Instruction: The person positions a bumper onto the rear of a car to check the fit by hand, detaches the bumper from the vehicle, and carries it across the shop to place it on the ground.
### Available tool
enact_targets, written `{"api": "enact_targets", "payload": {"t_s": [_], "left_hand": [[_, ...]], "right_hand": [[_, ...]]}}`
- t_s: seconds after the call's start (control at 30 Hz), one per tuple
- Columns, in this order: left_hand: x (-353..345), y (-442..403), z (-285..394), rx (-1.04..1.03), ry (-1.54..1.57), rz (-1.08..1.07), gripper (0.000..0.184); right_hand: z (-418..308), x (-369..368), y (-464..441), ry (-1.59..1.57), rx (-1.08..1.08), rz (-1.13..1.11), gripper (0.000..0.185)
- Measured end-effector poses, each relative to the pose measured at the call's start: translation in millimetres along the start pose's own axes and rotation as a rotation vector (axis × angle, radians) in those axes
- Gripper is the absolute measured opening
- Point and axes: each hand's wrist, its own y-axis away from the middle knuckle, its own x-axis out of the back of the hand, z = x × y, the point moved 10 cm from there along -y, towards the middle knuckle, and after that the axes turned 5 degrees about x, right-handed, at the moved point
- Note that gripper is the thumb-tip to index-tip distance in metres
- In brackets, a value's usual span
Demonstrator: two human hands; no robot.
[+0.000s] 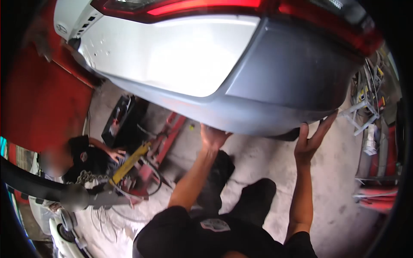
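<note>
Well to the left of both hands, a co-worker's hand [115, 155] is near a red-and-yellow frame [133, 161] with chain beside it; ideally, that person is alerted before any load shifts. Above and left of the left hand, a white panel [163, 56] meets the grey bumper [258, 112]; this seam is the likely reference for checking alignment. The left hand [214, 136] reaches up to the bumper's lower edge. Its fingertips are hidden, so whether it grips or merely supports cannot be told. The bumper spans the space above and between the hands; a support near each end should limit twisting. A black piece [286, 135] protrudes beneath the edge, just left of the right hand, and is best left unloaded. The right hand [312, 139] is spread wide, thumb apart, fingers raised to the bumper's corner; even pressure through flat fingers is advisable to avoid marking the surface. Farther right, a metal stand [363, 112] calls for clearance from the right elbow.
</note>
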Motion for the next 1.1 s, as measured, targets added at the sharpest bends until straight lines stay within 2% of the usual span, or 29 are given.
{"api": "enact_targets", "payload": {"t_s": [0.03,0.1,0.17,0.27,0.33,0.4,0.47,0.57,0.6,0.7,0.77,0.83,0.9,1.0,1.1], "left_hand": [[4.7,11.9,-3.2,0.020,0.100,0.149,0.086],[27.8,-8.5,10.7,0.019,0.160,0.321,0.081],[32.4,6.3,8.6,0.025,0.223,0.473,0.078],[28.7,-1.8,13.6,0.044,0.241,0.513,0.075],[25.8,-1.6,20.3,-0.034,0.329,0.584,0.074],[36.6,1.5,22.8,-0.089,0.281,0.665,0.074],[35.2,0.6,21.9,-0.093,0.355,0.684,0.073],[35.9,-9.1,35.7,-0.169,0.328,0.557,0.069],[42.8,-5.3,33.1,-0.141,0.342,0.620,0.069],[36.0,-3.2,39.7,-0.155,0.350,0.579,0.070],[27.2,11.8,32.8,0.013,0.307,0.686,0.071],[34.6,14.3,30.9,0.036,0.305,0.708,0.072],[41.2,10.0,32.4,0.050,0.303,0.714,0.073],[50.5,-2.8,27.7,0.051,0.337,0.658,0.072],[59.8,-16.9,28.7,-0.068,0.475,0.594,0.066]], "right_hand": [[-5.0,6.7,-0.1,0.005,-0.128,-0.101,0.083],[-10.8,11.1,-9.2,-0.012,-0.328,-0.171,0.084],[-20.9,18.0,-9.1,-0.022,-0.466,-0.275,0.085],[-37.6,25.1,-12.7,-0.083,-0.689,-0.432,0.079],[-55.2,30.3,-3.8,-0.070,-0.651,-0.615,0.069],[-81.6,32.9,6.5,-0.200,-0.728,-0.757,0.067],[-96.0,38.3,20.7,-0.268,-0.714,-0.801,0.066],[-119.2,35.6,25.7,-0.235,-0.825,-0.923,0.063],[-126.4,31.5,25.9,-0.240,-0.826,-0.948,0.061],[-145.1,11.3,12.4,-0.257,-0.759,-1.004,0.054],[-164.1,-11.0,-20.4,-0.244,-0.744,-1.021,0.051],[-175.1,-35.9,-45.0,-0.247,-0.642,-0.979,0.046],[-186.7,-58.5,-68.9,-0.241,-0.671,-0.986,0.047],[-191.7,-79.4,-85.5,-0.249,-0.700,-0.963,0.048],[-187.7,-91.2,-78.1,-0.222,-0.693,-0.987,0.050]]}}
